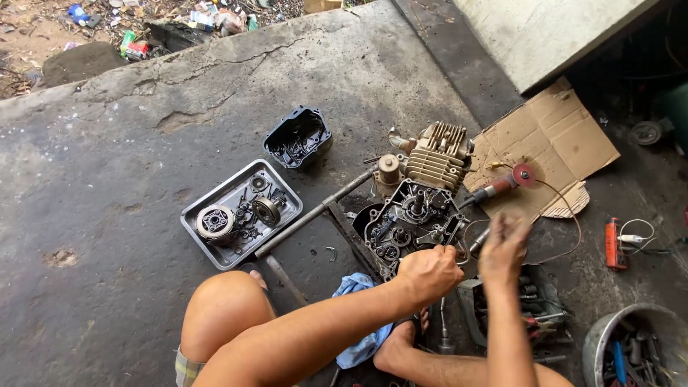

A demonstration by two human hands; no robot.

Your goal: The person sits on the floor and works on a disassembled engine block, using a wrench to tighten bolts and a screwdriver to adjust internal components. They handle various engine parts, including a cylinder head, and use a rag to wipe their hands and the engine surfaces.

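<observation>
Squatting on the concrete floor, the person works at an opened engine lying just beyond their knees. The left hand is curled into a fist at the engine's near edge, seemingly closed on a small part I cannot make out. The right hand is blurred, its grip unclear, beside a red-tipped tool on cardboard. A metal tray of removed parts sits to the left. This looks like mid-teardown; the next move calls for steadying the case.

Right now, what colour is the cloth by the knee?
Light blue cloth, seen in the head view, lying under the left forearm.
</observation>
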